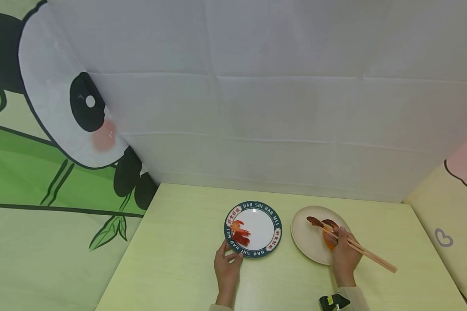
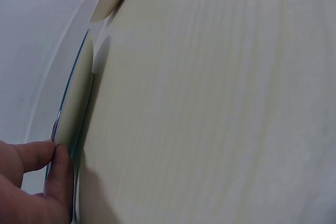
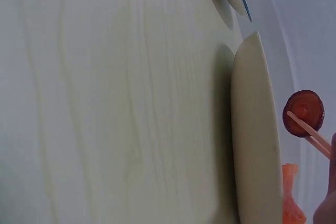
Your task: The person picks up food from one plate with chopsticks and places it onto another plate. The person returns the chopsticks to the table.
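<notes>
My left hand (image 1: 228, 268) pinches the near-left rim of a white plate with a teal lettered border (image 1: 261, 231), thumb and fingers at its edge. On that plate lie a shrimp-like orange piece (image 1: 237, 226) and a dark red piece (image 1: 241, 239). My right hand (image 1: 345, 257) holds wooden chopsticks (image 1: 375, 256) over a beige plate (image 1: 306, 242). Between the chopstick tips is a round, dark brown piece (image 3: 304, 113) like a mushroom cap, raised above the plate. Another brown piece (image 1: 330, 223) and an orange piece (image 1: 327, 242) are on the beige plate, partly hidden by the hand and chopsticks.
Both plates stand side by side on a pale yellow wood-grain table (image 1: 171, 242). A plain light sheet (image 1: 272, 112) rises behind its far edge. A printed panda cloth (image 1: 58, 129) hangs at the left, and a cream printed wall (image 1: 443, 216) stands at the right.
</notes>
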`<state>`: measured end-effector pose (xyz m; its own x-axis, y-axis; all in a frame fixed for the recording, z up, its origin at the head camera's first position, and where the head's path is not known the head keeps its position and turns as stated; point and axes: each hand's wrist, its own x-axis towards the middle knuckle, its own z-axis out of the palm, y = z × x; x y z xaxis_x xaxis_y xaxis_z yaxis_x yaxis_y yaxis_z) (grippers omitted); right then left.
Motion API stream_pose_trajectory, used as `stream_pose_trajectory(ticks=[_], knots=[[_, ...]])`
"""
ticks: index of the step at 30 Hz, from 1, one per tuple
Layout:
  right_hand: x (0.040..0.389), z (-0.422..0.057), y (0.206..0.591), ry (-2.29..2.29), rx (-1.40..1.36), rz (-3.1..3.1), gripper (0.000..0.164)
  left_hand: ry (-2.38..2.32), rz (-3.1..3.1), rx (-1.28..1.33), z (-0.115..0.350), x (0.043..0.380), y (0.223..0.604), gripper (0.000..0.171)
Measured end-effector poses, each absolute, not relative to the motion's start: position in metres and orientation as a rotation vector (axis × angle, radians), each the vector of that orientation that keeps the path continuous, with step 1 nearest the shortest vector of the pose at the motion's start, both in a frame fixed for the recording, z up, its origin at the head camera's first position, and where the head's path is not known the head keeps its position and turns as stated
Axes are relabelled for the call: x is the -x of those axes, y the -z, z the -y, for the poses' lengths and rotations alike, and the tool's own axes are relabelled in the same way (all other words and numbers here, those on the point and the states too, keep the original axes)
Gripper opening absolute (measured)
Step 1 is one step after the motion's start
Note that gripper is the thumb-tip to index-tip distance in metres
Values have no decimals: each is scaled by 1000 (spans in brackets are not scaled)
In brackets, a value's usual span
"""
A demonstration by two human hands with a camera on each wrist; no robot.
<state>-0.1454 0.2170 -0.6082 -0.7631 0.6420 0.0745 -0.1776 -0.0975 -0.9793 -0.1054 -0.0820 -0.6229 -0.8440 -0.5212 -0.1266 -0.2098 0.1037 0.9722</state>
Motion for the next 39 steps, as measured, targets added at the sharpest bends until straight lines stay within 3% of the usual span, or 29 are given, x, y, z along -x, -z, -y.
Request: stream_pose_trajectory(ticks=[39], knots=[[158,-209,614,-1820,438,1697,31,1811,2136,-747,80,105,621,71]])
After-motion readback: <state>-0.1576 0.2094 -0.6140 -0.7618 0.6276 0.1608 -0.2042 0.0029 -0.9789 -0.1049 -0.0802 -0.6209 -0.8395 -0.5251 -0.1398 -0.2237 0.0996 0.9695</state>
